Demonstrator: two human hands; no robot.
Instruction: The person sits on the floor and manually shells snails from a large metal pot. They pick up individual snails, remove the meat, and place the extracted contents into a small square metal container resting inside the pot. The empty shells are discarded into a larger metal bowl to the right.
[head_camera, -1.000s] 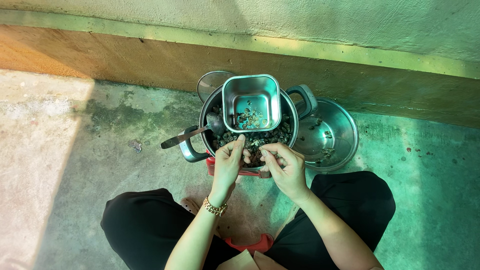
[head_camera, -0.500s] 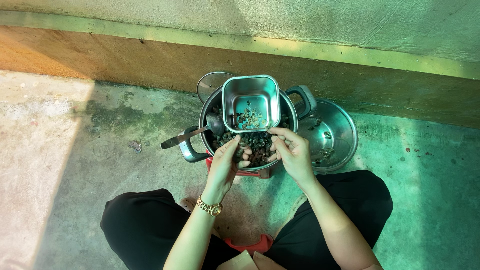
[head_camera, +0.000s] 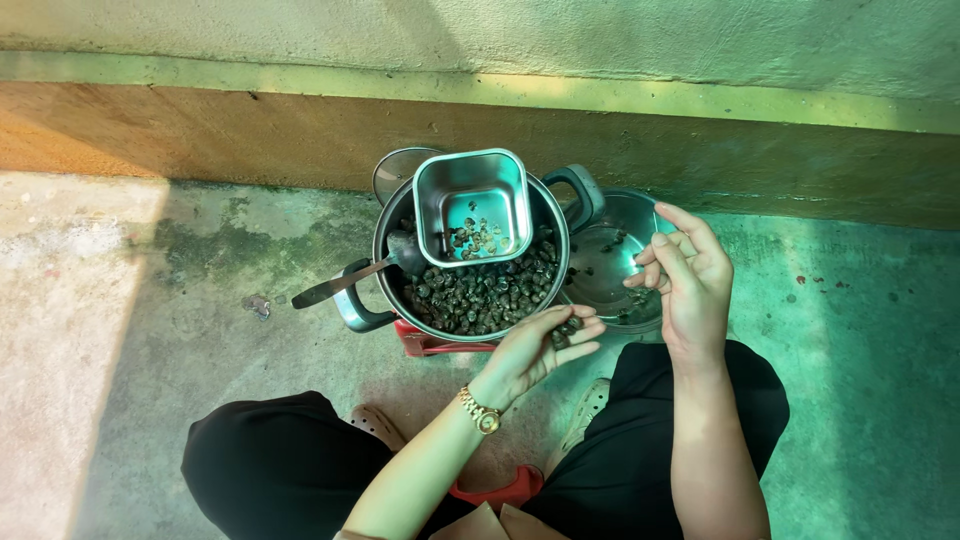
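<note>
At the left a dark ladle (head_camera: 345, 280) leans its handle out over the rim of the pot (head_camera: 395, 300), its bowl resting among the snails (head_camera: 480, 295) where it can be picked up again. The pot stands on a low red stand (head_camera: 420, 345) on the concrete floor (head_camera: 150, 320), between the seated person's knees and close to the wall, so both hands reach it easily. A square steel tin (head_camera: 470, 190) sits across the pot's far rim with a few snails in it, near enough to drop pieces into. The left hand (head_camera: 535, 350) hovers at the pot's near rim, its grip cupped around a few dark snails in the fingers. Further right, a steel bowl (head_camera: 600, 265) rests just beside the pot. The right hand (head_camera: 685, 275) is held over this bowl, fingers loosely curled; whether its grip holds anything I cannot tell.
</note>
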